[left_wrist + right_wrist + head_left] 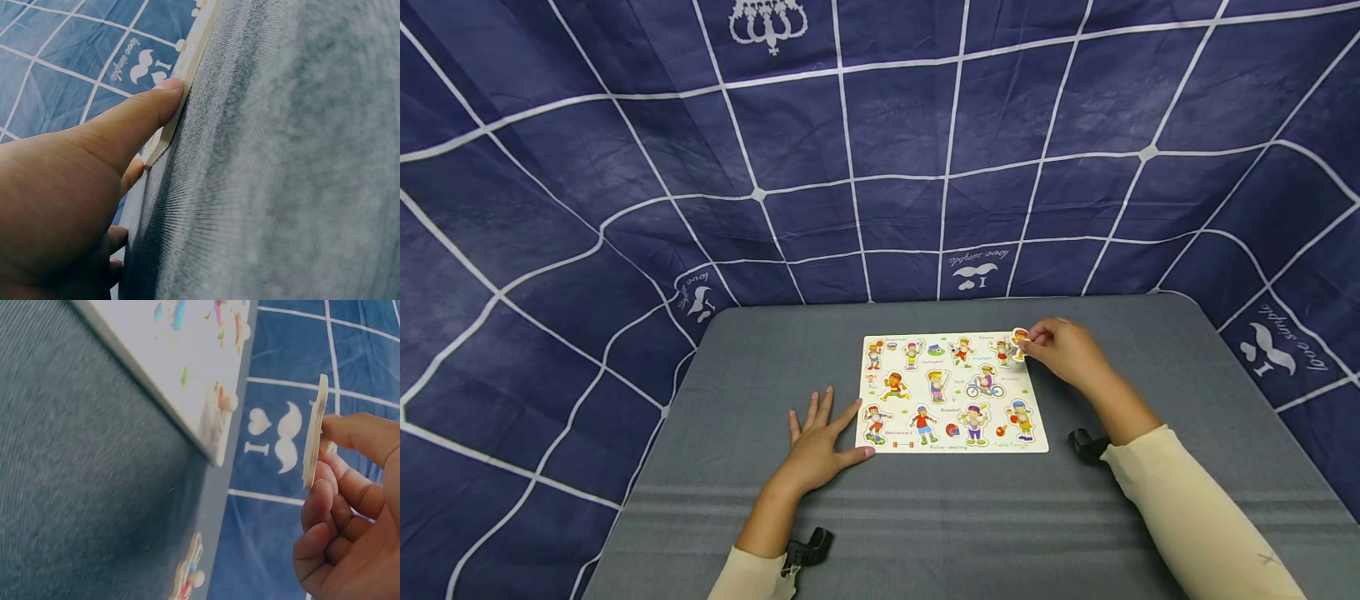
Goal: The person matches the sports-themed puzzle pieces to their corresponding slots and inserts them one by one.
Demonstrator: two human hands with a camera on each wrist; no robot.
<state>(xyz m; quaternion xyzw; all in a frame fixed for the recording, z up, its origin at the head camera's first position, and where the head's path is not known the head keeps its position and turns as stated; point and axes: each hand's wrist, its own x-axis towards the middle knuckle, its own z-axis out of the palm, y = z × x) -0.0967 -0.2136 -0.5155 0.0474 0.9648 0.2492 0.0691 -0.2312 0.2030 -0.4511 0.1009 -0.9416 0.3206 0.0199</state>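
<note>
A white wooden puzzle board (pixel 955 425) with colourful sports figures lies on the grey table. My right hand (pixel 1067 350), over its far right corner, pinches a small figure-shaped puzzle piece (pixel 1018 340) between thumb and fingertips. In the right wrist view this piece (pixel 314 437) is seen edge-on, raised off the board, its knob partly hidden by the fingers. My left hand (pixel 814 454) rests with spread fingers at the board's near left corner. Its thumb (pixel 165 94) presses the board's edge (pixel 165 131), and the index fingertip touches the left side.
Another knobbed puzzle piece (pixel 186 572) lies on the table off the board's right side, in the right wrist view. The table (pixel 760 350) meets a blue curtain (pixel 895 217) with white grid lines at the back and sides. Black wrist mounts (pixel 808 547) sit at both cuffs.
</note>
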